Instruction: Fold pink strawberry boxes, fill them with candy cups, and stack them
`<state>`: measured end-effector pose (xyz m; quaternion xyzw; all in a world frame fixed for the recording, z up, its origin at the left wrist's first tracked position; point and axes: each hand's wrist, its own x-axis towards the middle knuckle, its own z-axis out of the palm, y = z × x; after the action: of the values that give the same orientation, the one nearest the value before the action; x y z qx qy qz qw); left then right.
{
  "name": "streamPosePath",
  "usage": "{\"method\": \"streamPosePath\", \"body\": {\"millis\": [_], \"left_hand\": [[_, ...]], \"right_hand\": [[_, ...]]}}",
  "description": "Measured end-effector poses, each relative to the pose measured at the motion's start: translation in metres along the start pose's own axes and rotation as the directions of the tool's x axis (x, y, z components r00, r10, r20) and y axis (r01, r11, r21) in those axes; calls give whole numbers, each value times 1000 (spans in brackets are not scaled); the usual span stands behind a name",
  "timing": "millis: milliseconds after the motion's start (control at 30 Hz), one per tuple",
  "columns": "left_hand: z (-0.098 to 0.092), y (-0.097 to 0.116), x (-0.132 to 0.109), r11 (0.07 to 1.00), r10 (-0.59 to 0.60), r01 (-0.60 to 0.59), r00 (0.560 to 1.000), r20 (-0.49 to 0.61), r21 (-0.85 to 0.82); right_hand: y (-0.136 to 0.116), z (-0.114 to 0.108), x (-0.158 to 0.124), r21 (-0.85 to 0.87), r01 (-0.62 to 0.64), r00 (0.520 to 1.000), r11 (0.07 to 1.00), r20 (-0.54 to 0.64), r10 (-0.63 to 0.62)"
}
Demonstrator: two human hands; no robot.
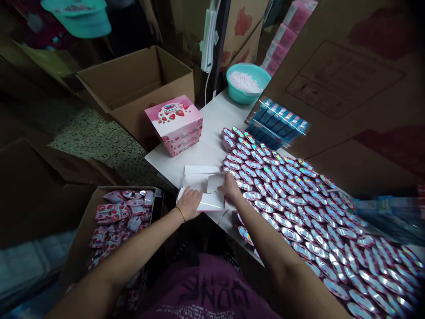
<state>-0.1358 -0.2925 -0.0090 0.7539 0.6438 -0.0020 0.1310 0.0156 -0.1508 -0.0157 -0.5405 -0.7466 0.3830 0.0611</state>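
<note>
An open white carton [202, 186] lies on the white table [215, 115] near its front corner, flaps spread. My left hand [188, 203] presses on the carton's near left side, a gold bangle on the wrist. My right hand [229, 187] holds the carton's right flap, fingers bent over its edge. Just right of that hand lie overlapping rows of shiny holographic sachets [299, 208] that cover most of the table.
A stack of pink strawberry boxes [174, 124] stands at the table's left edge. Behind are a teal bowl [247, 82] of white bits, blue packs [277, 124], an open brown carton [139, 88]. A floor box [122, 217] holds pink sachets.
</note>
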Motion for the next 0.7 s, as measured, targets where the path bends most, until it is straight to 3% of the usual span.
{"method": "streamPosePath", "body": {"millis": [100,200,233,300,333,367,400,500,567,633,700], "left_hand": [[1,5,-8,1000,-10,8,997,-74,-25],[-4,3,-24,994,52,-81,946,-319,-77],[-7,-1,-30,992,16,-70,899,-438,-108],[-14,-14,-38,971,-182,39,755,-630,-234],[-17,-22,-39,946,-280,80,690,-668,-314],[-19,-31,-38,921,-337,84,665,-667,-381],[-20,-39,-34,907,-335,51,691,-640,-419],[-16,-55,-15,902,-131,-105,858,-497,-419],[-10,-57,1,919,-110,-50,920,-377,-391],[-4,-54,14,926,-218,108,935,-280,-362],[1,-51,23,889,-386,282,887,-255,-362]], "right_hand": [[1,4,2,191,36,999,981,-20,-33],[6,9,7,307,100,989,946,-132,-62],[8,11,9,313,125,981,941,-178,-71],[12,14,13,303,168,964,938,-248,-93],[14,17,15,296,182,957,938,-272,-100],[14,19,17,287,184,951,940,-292,-98],[14,22,18,274,178,946,945,-312,-88],[13,29,21,229,156,926,961,-372,-62],[12,31,23,194,164,921,967,-382,-79],[12,32,24,140,165,926,976,-363,-104],[13,31,24,59,147,934,987,-336,-119]]}}
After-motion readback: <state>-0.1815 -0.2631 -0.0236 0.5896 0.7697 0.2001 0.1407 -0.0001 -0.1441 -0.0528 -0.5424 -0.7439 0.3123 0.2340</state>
